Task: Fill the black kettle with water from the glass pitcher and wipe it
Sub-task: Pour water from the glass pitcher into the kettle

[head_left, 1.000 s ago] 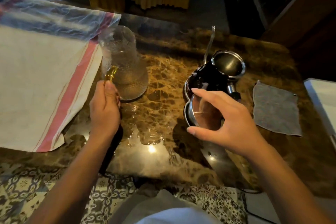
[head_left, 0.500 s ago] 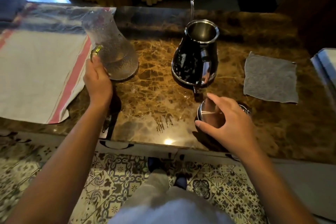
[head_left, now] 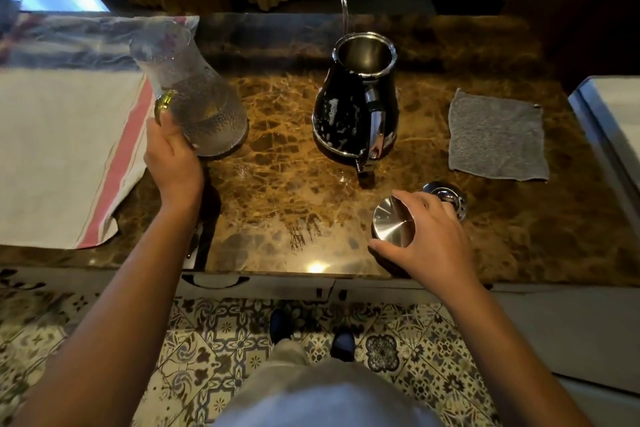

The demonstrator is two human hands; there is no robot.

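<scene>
The black kettle stands lidless in the middle of the marble counter, its handle towards me. My left hand grips the gold handle of the glass pitcher, which holds water and leans slightly left, its base near the counter. My right hand holds the steel kettle lid low over the counter's front edge, right of the kettle's handle. A grey wiping cloth lies flat to the kettle's right.
A white towel with a red stripe covers the counter's left part. A round metal piece sits behind my right hand. A white appliance edge is at the far right. Patterned floor tiles lie below.
My right hand carried the lid away from the kettle to the counter's front right. My left hand stays on the pitcher handle and the pitcher now leans a little. The view pulled back.
</scene>
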